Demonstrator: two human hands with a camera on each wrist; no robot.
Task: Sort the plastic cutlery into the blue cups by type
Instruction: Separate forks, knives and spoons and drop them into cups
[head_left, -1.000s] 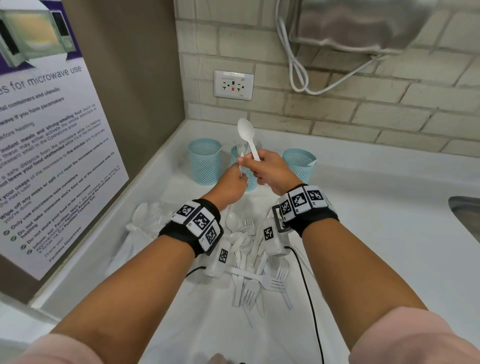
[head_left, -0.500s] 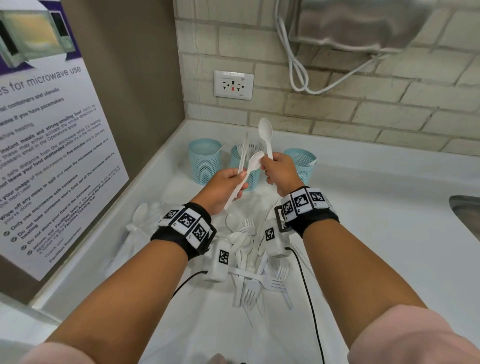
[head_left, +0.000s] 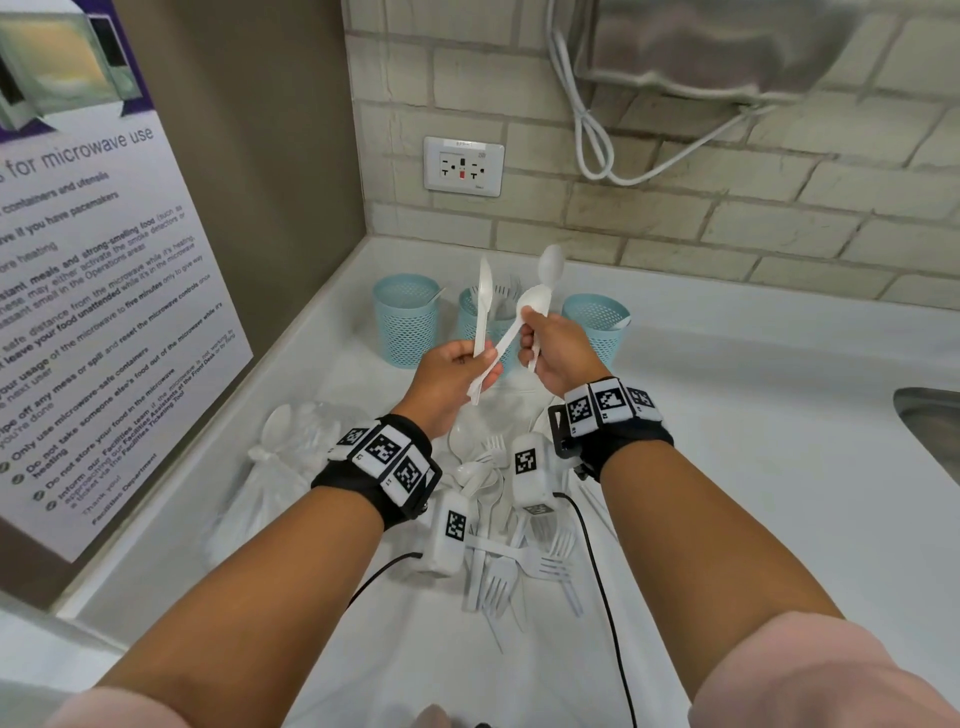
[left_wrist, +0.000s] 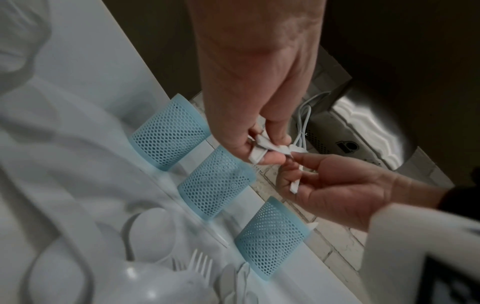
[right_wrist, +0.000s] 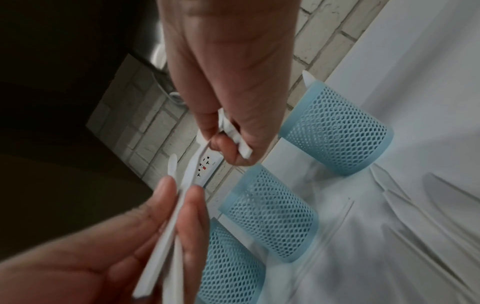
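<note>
Slanting up from the left hand (head_left: 449, 371) toward the right hand (head_left: 558, 345), the second spoon (head_left: 511, 325) reaches the right fingertips with its bowl, while the left also pinches an upright knife (head_left: 483, 306). The right hand grips an upright spoon (head_left: 549, 270). All are held above the counter (head_left: 727, 415), just before three blue cups (head_left: 408, 319) near its back edge; the right hand looks nearer the spoons' likely cup.
</note>
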